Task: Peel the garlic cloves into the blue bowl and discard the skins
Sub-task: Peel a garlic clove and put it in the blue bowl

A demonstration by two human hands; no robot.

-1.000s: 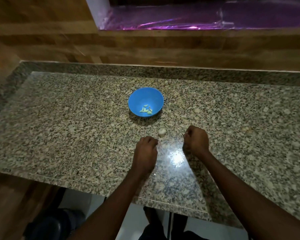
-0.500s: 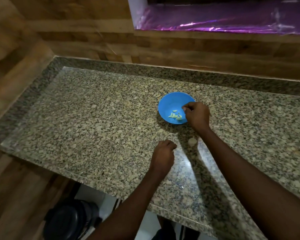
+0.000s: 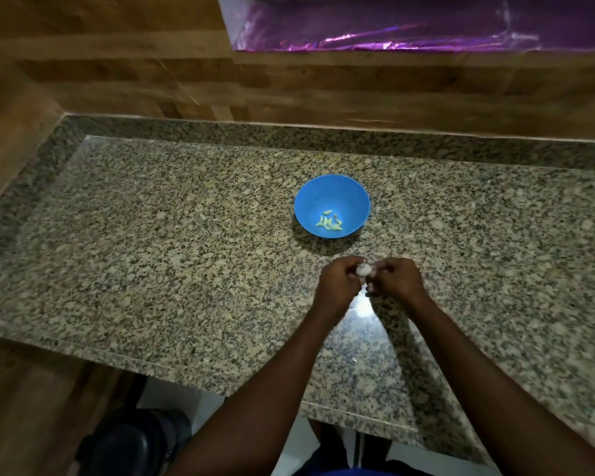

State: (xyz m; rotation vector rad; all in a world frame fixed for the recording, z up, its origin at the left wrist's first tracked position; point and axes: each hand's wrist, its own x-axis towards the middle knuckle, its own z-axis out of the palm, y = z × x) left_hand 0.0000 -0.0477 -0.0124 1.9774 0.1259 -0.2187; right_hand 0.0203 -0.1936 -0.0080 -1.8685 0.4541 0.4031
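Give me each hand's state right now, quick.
Left hand: fingers curled, pinching the garlic from its left side.
Right hand: fingers curled, pinching the same garlic from its right.

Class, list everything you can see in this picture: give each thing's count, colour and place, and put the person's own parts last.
bowl: one, blue, on the counter beyond the hands.
peeled cloves: several, pale yellow-green, in the bowl's bottom.
garlic: one piece, white, held between both hands.
counter: one, speckled granite, across the middle.
wall: brown wood, behind the counter.
foil: shiny purple, top right.
dark round object: one, black, on the floor lower left.
left hand: grips the garlic.
right hand: grips the garlic.
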